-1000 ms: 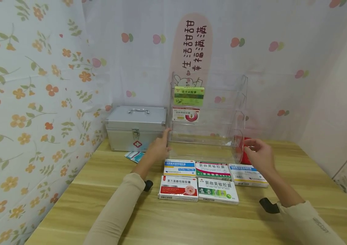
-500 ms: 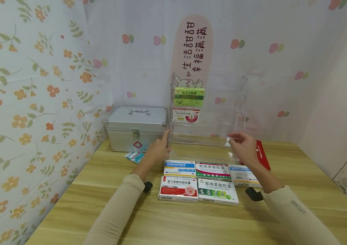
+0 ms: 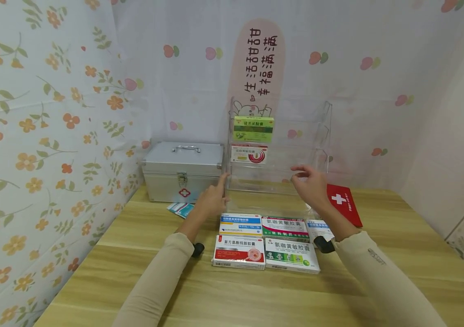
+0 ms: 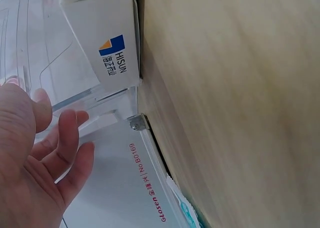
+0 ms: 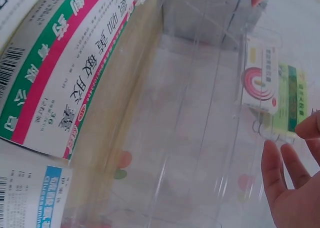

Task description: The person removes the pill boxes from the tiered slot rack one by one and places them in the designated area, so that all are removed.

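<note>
Clear acrylic tiered rack (image 3: 279, 156) on wood-grain desk (image 3: 223, 297). Right hand (image 3: 312, 187), loosely curled, seemingly empty, shifted from its right side to its front, nearer its tiers. Left hand (image 3: 213, 198), relaxed, stays at its left edge.

A wood-grained table (image 3: 232, 299) stands before a pale patterned back wall (image 3: 199, 91) and beside a flowered left wall (image 3: 31, 104).

The head camera looked forward and down from above the table's (image 3: 215, 299) near side, taking in the rack (image 3: 270, 188) whole. The left wrist camera faced past the left hand (image 4: 42, 160), close to the case (image 4: 117, 183); the right, near and turned sideways, faced the rack. All shared rack and case.
</note>
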### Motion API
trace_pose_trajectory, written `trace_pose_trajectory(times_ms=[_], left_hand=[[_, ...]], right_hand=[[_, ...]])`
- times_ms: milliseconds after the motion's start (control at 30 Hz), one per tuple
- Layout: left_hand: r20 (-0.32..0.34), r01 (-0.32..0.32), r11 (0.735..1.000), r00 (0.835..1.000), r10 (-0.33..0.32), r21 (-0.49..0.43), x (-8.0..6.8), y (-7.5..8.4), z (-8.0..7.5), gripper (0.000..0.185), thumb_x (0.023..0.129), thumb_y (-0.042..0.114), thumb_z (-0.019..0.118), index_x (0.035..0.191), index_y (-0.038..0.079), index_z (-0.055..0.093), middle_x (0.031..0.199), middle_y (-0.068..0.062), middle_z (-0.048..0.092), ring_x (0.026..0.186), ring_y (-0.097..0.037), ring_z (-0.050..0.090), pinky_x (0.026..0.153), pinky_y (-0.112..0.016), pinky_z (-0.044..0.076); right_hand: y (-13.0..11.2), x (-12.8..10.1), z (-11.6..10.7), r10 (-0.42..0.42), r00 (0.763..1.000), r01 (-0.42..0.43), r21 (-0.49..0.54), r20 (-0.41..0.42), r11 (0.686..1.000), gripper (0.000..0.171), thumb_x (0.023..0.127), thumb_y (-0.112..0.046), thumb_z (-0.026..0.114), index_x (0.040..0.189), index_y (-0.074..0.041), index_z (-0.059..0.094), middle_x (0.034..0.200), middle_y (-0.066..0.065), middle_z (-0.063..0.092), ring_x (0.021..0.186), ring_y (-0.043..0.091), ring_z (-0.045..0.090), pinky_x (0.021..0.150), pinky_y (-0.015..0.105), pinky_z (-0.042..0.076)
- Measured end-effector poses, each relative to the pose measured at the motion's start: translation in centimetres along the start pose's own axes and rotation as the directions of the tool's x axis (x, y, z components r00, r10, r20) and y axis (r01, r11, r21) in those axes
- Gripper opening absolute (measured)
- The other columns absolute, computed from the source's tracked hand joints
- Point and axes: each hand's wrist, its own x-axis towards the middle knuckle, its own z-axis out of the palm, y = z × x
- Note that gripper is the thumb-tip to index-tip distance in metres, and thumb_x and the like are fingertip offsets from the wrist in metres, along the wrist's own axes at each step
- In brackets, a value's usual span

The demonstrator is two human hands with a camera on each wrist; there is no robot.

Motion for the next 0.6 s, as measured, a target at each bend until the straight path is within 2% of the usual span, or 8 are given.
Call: trace_pose_trajectory(times_ms=[100, 200, 367, 467, 600], left_hand=[[-0.001, 0.003, 1.000, 1.000, -0.003, 0.002, 0.0, 0.1, 0.0, 0.085, 0.094, 0.017, 0.069, 0.155, 0.031, 0.012, 0.071, -0.005, 0.058, 0.057, -0.021, 0.055, 0.049, -0.033, 0.044], [-0.005, 0.005, 1.000, 1.000, -0.005, 0.006, 0.0, 0.0, 0.0, 0.085, 0.093, 0.015, 0.070, 0.154, 0.030, 0.012, 0.072, -0.006, 0.058, 0.058, -0.021, 0.055, 0.049, -0.033, 0.044], [-0.008, 0.001, 1.000, 1.000, -0.001, 0.002, 0.1, 0.0, 0.1, 0.086, 0.092, 0.013, 0.070, 0.154, 0.030, 0.012, 0.072, -0.006, 0.058, 0.058, -0.021, 0.055, 0.048, -0.033, 0.044], [-0.005, 0.002, 1.000, 1.000, -0.002, -0.012, 0.1, 0.0, 0.0, 0.088, 0.092, 0.012, 0.070, 0.153, 0.032, 0.011, 0.073, -0.006, 0.058, 0.057, -0.021, 0.055, 0.047, -0.032, 0.043], [0.008, 0.005, 1.000, 1.000, -0.004, -0.029, 0.1, 0.0, -0.1, 0.089, 0.091, 0.009, 0.070, 0.153, 0.032, 0.011, 0.071, -0.005, 0.059, 0.054, -0.020, 0.055, 0.045, -0.031, 0.042]], right_hand=[[-0.3, 0.6, 0.4, -0.003, 1.000, 0.003, -0.041, 0.012, 0.999, 0.026, 0.093, -0.015, 0.063, 0.117, -0.006, 0.068, 0.120, 0.013, 0.066, 0.097, 0.029, 0.061, 0.060, 0.019, 0.050], [-0.4, 1.2, 0.9, -0.016, 0.999, 0.017, -0.035, 0.034, 0.999, 0.026, 0.093, -0.014, 0.063, 0.118, -0.006, 0.067, 0.124, 0.012, 0.065, 0.103, 0.030, 0.061, 0.065, 0.022, 0.052], [-0.6, 2.2, 1.6, -0.044, 0.996, 0.045, -0.019, 0.078, 0.999, 0.028, 0.094, -0.011, 0.062, 0.121, -0.005, 0.066, 0.128, 0.013, 0.061, 0.106, 0.033, 0.060, 0.079, 0.039, 0.056], [-0.6, 2.8, 2.2, -0.063, 0.993, 0.067, -0.040, 0.099, 0.997, 0.029, 0.093, -0.010, 0.062, 0.121, -0.003, 0.066, 0.131, 0.015, 0.060, 0.117, 0.037, 0.055, 0.089, 0.051, 0.052], [-0.5, 3.7, 2.8, -0.077, 0.992, 0.084, -0.056, 0.104, 0.995, 0.030, 0.092, -0.007, 0.060, 0.120, -0.001, 0.066, 0.131, 0.018, 0.059, 0.126, 0.038, 0.050, 0.099, 0.056, 0.043]])
